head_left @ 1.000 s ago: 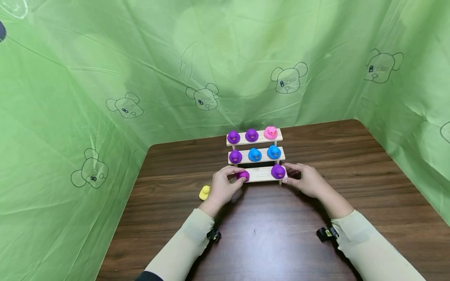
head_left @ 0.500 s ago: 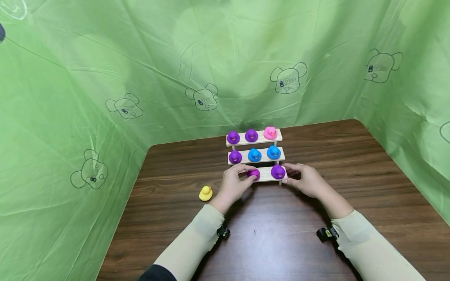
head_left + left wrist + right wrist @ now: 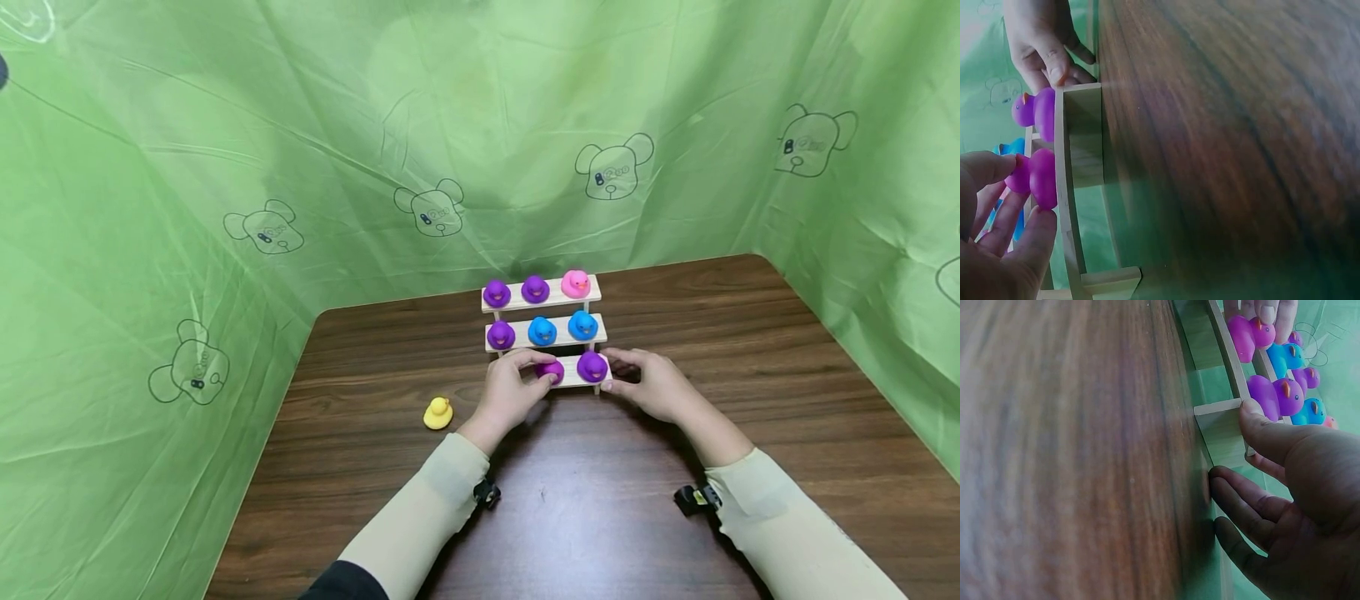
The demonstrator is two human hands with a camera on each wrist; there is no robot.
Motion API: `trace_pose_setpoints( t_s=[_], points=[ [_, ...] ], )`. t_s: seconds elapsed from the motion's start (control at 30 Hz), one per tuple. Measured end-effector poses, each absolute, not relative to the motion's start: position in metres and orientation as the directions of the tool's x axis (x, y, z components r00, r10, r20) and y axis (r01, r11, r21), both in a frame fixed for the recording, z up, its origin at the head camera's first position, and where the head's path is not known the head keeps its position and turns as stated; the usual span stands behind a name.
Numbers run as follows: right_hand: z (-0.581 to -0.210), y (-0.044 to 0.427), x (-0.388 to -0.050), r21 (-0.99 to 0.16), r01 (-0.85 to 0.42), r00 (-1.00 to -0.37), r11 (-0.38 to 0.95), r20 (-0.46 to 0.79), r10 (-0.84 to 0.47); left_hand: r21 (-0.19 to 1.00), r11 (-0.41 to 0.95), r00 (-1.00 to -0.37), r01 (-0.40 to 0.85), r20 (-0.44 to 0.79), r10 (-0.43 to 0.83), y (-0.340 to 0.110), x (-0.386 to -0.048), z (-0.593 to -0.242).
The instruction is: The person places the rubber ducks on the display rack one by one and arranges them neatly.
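Note:
A three-tier wooden display shelf stands on the table, small rubber ducks on every tier. On the lowest tier, my left hand pinches a magenta duck between thumb and fingers; its base meets the board in the left wrist view. Beside it, at the right end, sits a purple duck. My right hand holds that end of the shelf, thumb at the front corner and a finger behind. The middle tier bears a purple duck and two blue ducks. Two purple ducks and a pink duck occupy the top.
A yellow duck lies on the brown wood-grain table, left of my left forearm. Green curtain with bear-face drawings hangs behind the table and along both sides. A black wrist camera sits under the left cuff.
My left hand has slid the magenta duck rightward along the lowest tier, from its left end to near the purple duck. The right hand has stayed at the shelf's end.

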State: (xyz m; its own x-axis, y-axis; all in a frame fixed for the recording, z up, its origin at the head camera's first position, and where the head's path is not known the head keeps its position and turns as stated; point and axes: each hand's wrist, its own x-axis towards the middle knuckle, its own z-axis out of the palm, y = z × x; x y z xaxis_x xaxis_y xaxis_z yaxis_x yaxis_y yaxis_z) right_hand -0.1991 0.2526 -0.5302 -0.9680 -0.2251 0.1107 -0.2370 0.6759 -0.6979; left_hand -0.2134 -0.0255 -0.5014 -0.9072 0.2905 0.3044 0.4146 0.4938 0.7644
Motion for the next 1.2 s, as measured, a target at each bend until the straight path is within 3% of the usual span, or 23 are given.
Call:
trace_pose_setpoints(
  t_s=[1.2],
  points=[
    [-0.5250,0.2510,-0.1966,-0.704,-0.232,-0.969,0.671,0.104,-0.226,0.877,0.378,-0.938,0.298,0.196,0.286,-0.0253,-0.2147,-0.5013]
  ],
)
